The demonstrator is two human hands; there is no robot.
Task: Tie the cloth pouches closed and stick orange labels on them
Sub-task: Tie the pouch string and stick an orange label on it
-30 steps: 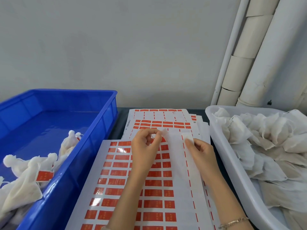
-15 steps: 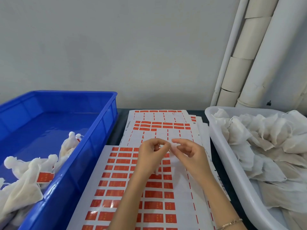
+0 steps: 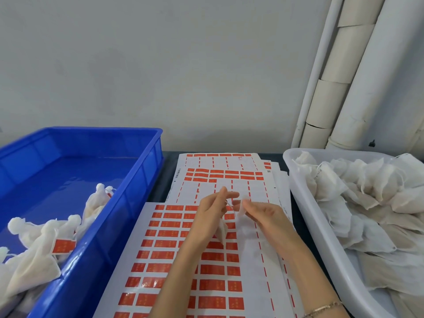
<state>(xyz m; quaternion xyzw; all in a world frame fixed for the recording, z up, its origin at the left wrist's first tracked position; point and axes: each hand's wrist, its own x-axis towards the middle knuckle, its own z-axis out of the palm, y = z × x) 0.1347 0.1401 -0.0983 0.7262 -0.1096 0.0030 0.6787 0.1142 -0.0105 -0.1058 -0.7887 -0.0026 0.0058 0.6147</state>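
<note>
Left hand (image 3: 212, 214) hovers over the label sheet (image 3: 174, 249), gripping a small white pouch (image 3: 221, 231) that hangs below its palm. Right hand (image 3: 266, 216) sits just beside it, pinching a blurred white scrap (image 3: 241, 208) at its fingertips. Tied pouches (image 3: 34, 253) lie in the blue bin (image 3: 137, 180) on the left, loose ones (image 3: 367, 191) fill the white tub (image 3: 305, 203) on the right.

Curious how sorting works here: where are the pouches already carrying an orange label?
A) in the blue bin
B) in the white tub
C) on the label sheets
A: tied pouches lie in the blue bin, one plainly bearing an orange label; the loose pouches in the white tub show none.
</note>
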